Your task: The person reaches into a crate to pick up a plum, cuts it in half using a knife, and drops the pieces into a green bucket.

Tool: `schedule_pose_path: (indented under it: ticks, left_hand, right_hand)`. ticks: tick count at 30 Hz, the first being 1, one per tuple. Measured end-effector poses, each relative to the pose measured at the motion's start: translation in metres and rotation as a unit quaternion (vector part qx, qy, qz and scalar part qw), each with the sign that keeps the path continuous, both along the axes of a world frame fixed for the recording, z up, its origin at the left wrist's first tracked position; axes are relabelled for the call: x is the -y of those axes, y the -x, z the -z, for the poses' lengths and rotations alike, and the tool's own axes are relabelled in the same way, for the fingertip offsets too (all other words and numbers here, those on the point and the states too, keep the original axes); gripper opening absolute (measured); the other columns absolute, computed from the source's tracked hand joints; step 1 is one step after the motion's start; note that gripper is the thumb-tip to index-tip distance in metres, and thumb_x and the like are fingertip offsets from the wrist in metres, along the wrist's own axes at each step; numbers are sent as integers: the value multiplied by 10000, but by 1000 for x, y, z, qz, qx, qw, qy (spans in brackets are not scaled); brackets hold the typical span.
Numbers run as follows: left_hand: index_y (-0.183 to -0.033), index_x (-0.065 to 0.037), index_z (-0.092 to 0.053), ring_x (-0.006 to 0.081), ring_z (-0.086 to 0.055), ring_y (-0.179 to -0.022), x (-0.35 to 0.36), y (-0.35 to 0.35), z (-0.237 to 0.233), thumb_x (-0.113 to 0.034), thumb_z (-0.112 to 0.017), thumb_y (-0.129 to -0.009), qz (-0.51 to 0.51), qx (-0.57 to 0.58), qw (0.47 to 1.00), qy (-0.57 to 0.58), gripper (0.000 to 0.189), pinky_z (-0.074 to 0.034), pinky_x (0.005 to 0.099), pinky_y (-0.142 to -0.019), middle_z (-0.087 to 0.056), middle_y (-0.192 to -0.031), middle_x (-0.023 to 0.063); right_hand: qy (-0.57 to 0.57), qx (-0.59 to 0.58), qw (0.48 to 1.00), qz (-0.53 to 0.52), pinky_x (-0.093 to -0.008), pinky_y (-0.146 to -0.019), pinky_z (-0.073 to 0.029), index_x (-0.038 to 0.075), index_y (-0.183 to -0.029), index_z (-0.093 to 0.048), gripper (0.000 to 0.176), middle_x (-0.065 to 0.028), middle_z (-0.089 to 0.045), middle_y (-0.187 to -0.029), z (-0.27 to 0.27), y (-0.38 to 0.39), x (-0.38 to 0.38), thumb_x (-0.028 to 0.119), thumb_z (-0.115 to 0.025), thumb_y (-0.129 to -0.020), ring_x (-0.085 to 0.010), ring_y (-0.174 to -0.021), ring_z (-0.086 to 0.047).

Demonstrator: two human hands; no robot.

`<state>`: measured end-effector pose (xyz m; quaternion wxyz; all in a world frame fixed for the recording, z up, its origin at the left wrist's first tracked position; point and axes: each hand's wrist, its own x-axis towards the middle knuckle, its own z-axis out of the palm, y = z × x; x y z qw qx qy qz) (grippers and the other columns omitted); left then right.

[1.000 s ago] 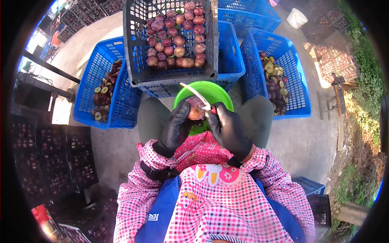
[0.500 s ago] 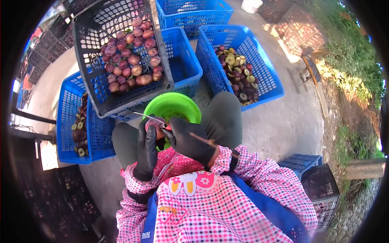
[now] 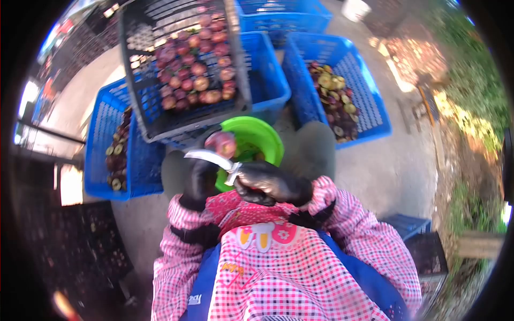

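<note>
My left hand (image 3: 202,179), in a black glove, is closed around a red-purple plum (image 3: 222,143) over the left rim of a bright green basin (image 3: 276,140). My gloved right hand (image 3: 270,183) grips a knife (image 3: 206,155) by its handle, which the fingers hide. Its curved blade points left and overlaps the lower edge of the plum in this view. Between my knees sits the basin, with some bits in its bottom. Just beyond it, a black crate (image 3: 243,69) full of whole plums (image 3: 198,69) is tilted toward me.
Blue crates with cut plums stand to the left (image 3: 144,176) and right (image 3: 369,107). Another blue crate (image 3: 273,80) supports the black one. Dark stacked crates (image 3: 80,251) are at lower left, and a white bucket (image 3: 355,9) at the back.
The knife has come out from across the plum and now points left, with its blade in full view. My left hand has lifted the plum slightly farther away. The view has shifted.
</note>
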<state>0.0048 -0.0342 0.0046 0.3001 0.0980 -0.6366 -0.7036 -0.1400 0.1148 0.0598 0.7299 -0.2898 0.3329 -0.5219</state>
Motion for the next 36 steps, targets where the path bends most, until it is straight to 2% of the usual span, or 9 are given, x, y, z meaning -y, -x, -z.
schedule_pose_path:
  ticks: [1, 6, 8, 11, 24, 27, 30, 32, 36]
  left_hand:
    - [-1416, 20, -384, 247, -509, -1247, -4, 8, -10, -228, -473, -1015, 43, -45, 955, -290, 480, -462, 379, -999, -540, -1302, 139]
    - [-1432, -20, -382, 219, -474, -1268, 10, 2, 17, -294, -590, -971, 11, -19, 958, -287, 576, -363, 358, -1091, -508, -1350, 102]
    - [-1428, -24, -392, 194, -465, -1266, 8, 0, 17, -277, -613, -962, 11, 16, 968, -249, 575, -342, 344, -1102, -506, -1357, 94]
    - [-1417, -14, -407, 190, -464, -1270, 6, 0, 10, -276, -605, -968, 17, 25, 983, -179, 556, -337, 343, -1107, -507, -1359, 98]
    - [-1384, 17, -422, 192, -503, -1224, -5, -4, -1, -318, -613, -959, 15, 133, 983, -129, 574, -357, 330, -1087, -541, -1308, 102]
    - [-1377, 19, -430, 193, -510, -1213, -12, 0, 9, -319, -604, -965, 27, 83, 976, -198, 560, -366, 335, -1080, -543, -1298, 115]
    - [-1379, 21, -419, 195, -514, -1208, -17, 6, 21, -330, -580, -979, 80, -72, 861, -497, 557, -379, 339, -1071, -543, -1297, 131]
    - [-1382, 17, -406, 211, -525, -1202, -12, 6, 20, -393, -533, -994, 72, 2, 961, -269, 578, -379, 351, -1070, -543, -1291, 141]
    - [-1330, 10, -454, 179, -561, -1129, -24, 3, -14, -347, -505, -1016, -28, 124, 992, 14, 478, -412, 345, -1042, -547, -1261, 105]
  right_hand:
    - [-56, -107, 990, 65, -202, -380, -315, 95, -1037, -604, 371, 22, -497, -622, -14, -1, 0, 419, -423, -1037, -41, -443, -410]
    - [31, -339, 907, 248, -295, -502, -439, 49, -1063, -592, 316, -40, -573, -729, 1, 7, 5, 351, -513, -1013, -140, -526, -526]
    - [132, -540, 788, 265, -413, -561, -476, 21, -1059, -569, 274, -155, -615, -746, 14, -2, 3, 284, -566, -982, -310, -572, -600]
    - [87, -584, 775, 224, -484, -590, -481, 20, -1039, -556, 246, -240, -624, -771, 15, -16, 1, 251, -580, -961, -426, -670, -622]
    - [58, -616, 762, 193, -523, -576, -465, 23, -1014, -535, 235, -231, -634, -728, 42, -23, 6, 252, -558, -965, -437, -656, -622]
    - [74, -609, 756, 228, -521, -575, -464, 12, -1085, -528, 257, -234, -638, -737, 44, -30, 7, 241, -545, -969, -441, -654, -620]
    - [89, -609, 746, 255, -515, -576, -468, 6, -1134, -519, 274, -232, -642, -745, 50, -37, 7, 223, -543, -968, -439, -652, -619]
    - [92, -590, 762, 251, -510, -575, -472, 2, -1132, -519, 274, -231, -640, -743, 55, -34, 7, 217, -546, -966, -437, -653, -621]
    - [126, -555, 779, 264, -500, -569, -475, -4, -1127, -517, 273, -230, -636, -746, 52, -33, 4, 205, -561, -956, -435, -660, -623]
